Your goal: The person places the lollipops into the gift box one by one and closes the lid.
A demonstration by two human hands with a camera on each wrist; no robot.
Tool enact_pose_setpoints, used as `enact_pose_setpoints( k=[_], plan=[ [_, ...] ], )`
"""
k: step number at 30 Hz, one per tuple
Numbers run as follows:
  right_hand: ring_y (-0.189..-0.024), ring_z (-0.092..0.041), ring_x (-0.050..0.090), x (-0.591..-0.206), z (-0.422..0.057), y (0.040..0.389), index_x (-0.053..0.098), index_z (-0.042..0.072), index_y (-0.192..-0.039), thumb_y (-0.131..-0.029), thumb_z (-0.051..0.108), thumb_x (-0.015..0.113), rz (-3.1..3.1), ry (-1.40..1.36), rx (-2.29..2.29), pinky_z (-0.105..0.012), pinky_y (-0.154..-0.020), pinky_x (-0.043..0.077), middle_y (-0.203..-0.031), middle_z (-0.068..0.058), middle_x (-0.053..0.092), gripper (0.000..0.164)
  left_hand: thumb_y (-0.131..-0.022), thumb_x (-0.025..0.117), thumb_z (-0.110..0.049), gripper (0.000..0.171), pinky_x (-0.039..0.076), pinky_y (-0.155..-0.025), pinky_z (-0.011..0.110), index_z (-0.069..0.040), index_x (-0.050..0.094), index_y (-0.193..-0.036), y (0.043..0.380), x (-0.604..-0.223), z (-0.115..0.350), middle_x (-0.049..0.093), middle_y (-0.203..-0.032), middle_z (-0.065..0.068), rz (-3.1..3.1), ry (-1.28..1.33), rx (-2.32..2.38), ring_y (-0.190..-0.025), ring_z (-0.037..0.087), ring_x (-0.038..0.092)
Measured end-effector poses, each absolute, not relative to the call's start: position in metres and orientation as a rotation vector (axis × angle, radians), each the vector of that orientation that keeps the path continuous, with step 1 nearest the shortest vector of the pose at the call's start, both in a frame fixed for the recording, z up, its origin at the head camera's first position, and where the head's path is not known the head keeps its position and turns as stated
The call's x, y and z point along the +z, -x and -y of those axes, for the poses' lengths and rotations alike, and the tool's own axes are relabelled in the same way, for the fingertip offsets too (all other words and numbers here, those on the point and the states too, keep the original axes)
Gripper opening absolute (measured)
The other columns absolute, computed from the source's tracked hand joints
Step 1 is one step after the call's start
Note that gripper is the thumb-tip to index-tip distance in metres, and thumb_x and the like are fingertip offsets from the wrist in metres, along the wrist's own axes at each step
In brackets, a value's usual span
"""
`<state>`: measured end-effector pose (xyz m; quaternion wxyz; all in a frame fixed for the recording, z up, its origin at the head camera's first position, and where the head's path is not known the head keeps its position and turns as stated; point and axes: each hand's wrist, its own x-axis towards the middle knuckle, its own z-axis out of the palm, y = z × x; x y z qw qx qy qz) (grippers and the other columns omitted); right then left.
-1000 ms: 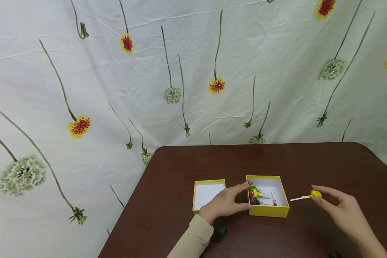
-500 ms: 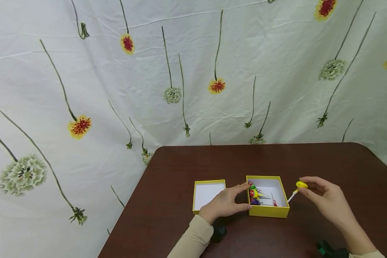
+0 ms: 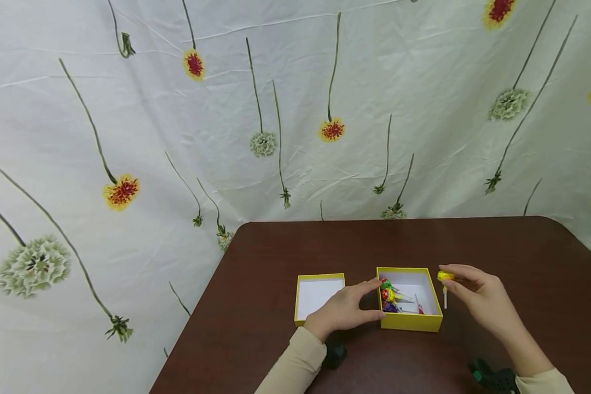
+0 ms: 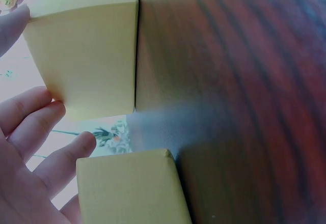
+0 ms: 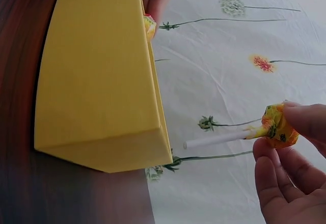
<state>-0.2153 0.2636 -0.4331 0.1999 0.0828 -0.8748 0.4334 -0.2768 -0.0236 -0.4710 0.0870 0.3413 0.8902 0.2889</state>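
My right hand (image 3: 485, 298) pinches a yellow-wrapped lollipop (image 3: 444, 277) by its candy end, just right of a yellow box (image 3: 411, 323). The lollipop's white stick (image 5: 214, 139) points down in the head view, outside the box's right wall. My left hand (image 3: 345, 309) rests thumb and fingertips on the box's left rim, its fingers spread and fairly straight, as the left wrist view also shows. Inside the white-lined box, several wrapped lollipops (image 3: 388, 296) in red, green, yellow and purple lie toward the left side.
A shallow yellow lid (image 3: 320, 295), white inside, lies left of the box, partly behind the left hand. Both stand on a dark brown table (image 3: 285, 246). A flower-printed cloth (image 3: 295, 109) hangs behind the table. Black wrist devices show below both hands.
My right hand has moved left toward the box with the lollipop. The stick has swung from pointing left to pointing down. My left hand stays at the box.
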Motion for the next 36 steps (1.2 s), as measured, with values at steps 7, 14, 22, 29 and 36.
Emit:
enact_pose_setpoints(
  k=[7,14,22,29,36],
  plan=[
    [-0.082,0.01,0.061,-0.432,-0.252,0.223,0.069,0.001,-0.12,-0.091,0.008,0.073,2.465,-0.227,1.295,-0.02,-0.062,0.055,-0.113,-0.017,0.07,0.03,-0.095,0.065,-0.048,0.07,0.041,-0.115,0.038,-0.028,0.037,-0.156,0.276,-0.471,0.024,0.035,-0.162,-0.009,-2.655,-1.011,0.866,-0.147,0.016,0.039],
    [-0.087,0.009,0.06,-0.431,-0.242,0.23,0.069,0.002,-0.124,-0.094,0.013,0.07,2.496,-0.268,1.386,-0.018,-0.067,0.055,-0.12,-0.02,0.07,0.032,-0.095,0.065,-0.047,0.07,0.042,-0.115,0.037,-0.029,0.036,-0.156,0.277,-0.472,0.024,0.035,-0.161,-0.009,-2.65,-1.012,0.874,-0.146,0.016,0.04],
    [-0.099,-0.001,0.063,-0.433,-0.233,0.238,0.068,0.006,-0.127,-0.095,0.016,0.069,2.55,-0.335,1.452,-0.019,-0.076,0.055,-0.125,-0.017,0.069,0.034,-0.095,0.065,-0.049,0.07,0.042,-0.115,0.037,-0.03,0.037,-0.156,0.276,-0.473,0.023,0.035,-0.161,-0.01,-2.646,-0.992,0.874,-0.146,0.015,0.04],
    [-0.093,-0.019,0.068,-0.438,-0.228,0.248,0.067,-0.001,-0.122,-0.094,0.007,0.068,2.605,-0.347,1.518,-0.023,-0.074,0.057,-0.12,-0.021,0.068,0.029,-0.095,0.064,-0.049,0.07,0.042,-0.114,0.037,-0.03,0.036,-0.156,0.277,-0.473,0.023,0.035,-0.161,-0.009,-2.64,-0.989,0.88,-0.145,0.015,0.041],
    [-0.102,-0.032,0.067,-0.444,-0.222,0.254,0.071,0.002,-0.115,-0.091,0.006,0.071,2.661,-0.388,1.451,-0.031,-0.078,0.059,-0.117,-0.02,0.07,0.024,-0.095,0.064,-0.05,0.07,0.042,-0.114,0.039,-0.03,0.036,-0.156,0.277,-0.473,0.023,0.034,-0.162,-0.009,-2.64,-0.982,0.875,-0.146,0.016,0.041]
  ],
)
